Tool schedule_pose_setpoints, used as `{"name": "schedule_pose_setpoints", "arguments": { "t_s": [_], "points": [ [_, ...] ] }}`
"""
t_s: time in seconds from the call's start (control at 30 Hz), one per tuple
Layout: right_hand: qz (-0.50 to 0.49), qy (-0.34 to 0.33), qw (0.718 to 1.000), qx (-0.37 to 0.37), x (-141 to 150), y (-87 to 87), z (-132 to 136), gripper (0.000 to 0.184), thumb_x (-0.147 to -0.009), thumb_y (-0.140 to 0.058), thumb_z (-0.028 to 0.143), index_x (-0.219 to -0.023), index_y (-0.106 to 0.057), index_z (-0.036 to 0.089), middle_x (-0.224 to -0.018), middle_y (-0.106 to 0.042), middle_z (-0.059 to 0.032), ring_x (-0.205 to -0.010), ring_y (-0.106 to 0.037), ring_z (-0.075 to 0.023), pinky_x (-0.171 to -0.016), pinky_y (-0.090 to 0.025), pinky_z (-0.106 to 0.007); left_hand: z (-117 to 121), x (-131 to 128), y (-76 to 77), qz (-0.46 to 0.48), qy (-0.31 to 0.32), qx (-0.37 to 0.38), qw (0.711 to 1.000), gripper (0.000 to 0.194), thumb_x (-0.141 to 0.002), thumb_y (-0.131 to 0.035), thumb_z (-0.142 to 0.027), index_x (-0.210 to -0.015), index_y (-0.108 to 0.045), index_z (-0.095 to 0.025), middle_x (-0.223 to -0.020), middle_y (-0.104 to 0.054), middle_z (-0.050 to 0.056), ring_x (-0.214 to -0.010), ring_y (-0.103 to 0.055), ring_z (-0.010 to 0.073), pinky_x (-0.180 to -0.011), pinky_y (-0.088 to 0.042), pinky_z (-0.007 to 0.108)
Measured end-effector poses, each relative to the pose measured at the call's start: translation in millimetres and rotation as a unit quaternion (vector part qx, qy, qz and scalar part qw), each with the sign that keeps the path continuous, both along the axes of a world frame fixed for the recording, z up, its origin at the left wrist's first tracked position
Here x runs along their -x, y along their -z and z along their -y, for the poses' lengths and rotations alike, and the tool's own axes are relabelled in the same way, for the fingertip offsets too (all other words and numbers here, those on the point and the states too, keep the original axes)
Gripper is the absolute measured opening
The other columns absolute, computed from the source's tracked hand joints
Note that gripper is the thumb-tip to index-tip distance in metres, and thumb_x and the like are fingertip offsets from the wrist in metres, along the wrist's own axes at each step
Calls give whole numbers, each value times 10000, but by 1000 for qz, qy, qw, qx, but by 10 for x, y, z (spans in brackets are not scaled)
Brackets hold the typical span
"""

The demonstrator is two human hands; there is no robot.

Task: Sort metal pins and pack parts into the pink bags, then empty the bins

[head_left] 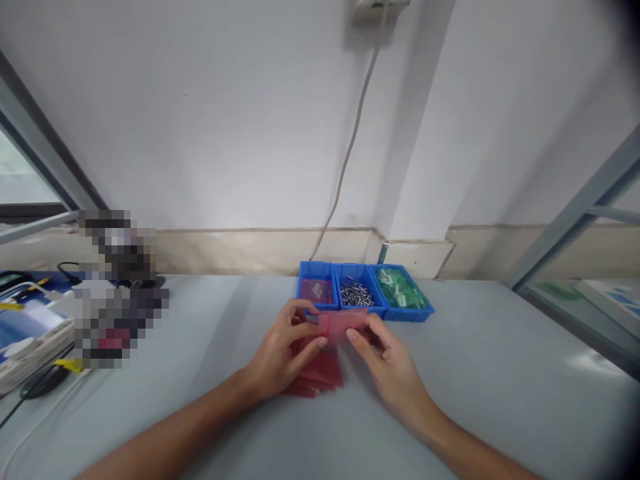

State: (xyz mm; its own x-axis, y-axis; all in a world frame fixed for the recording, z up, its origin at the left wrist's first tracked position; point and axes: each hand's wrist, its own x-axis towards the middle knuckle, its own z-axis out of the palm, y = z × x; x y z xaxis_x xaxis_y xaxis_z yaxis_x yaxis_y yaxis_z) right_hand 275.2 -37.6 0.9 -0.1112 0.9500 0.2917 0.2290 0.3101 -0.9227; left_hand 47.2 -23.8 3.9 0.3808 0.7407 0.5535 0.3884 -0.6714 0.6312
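Small translucent pink plastic bag [340, 325] held between my two hands

I pinch the bag's left end between the thumb and fingers of my left hand [283, 350], and its right end the same way in my right hand [393, 363]. It is raised just above a loose pile of red-pink plastic bags [323, 373] on the smooth grey tabletop [475, 380]. Beyond, three open blue plastic bins stand side by side: the middle one [373, 312] holds shiny metal pins [356, 292], the right one [407, 315] green packets [399, 288].
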Motion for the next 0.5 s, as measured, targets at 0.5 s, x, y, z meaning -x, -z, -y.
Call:
{"name": "schedule_pose_setpoints", "arguments": {
  "t_s": [0.5],
  "points": [
    [-73,14,995,72,-28,-27,-8,261,-1032,-520,420,-954,-687,236,-950,-670,-36,-784,-537,-197,-711,-425,-314,0,43,-66,-56,67,-94,992,254,-1079,-485,-194,-1096,-738,-184,-1283,-747,94,-1279,-599,264,-1173,-411,488]
  ]
}}
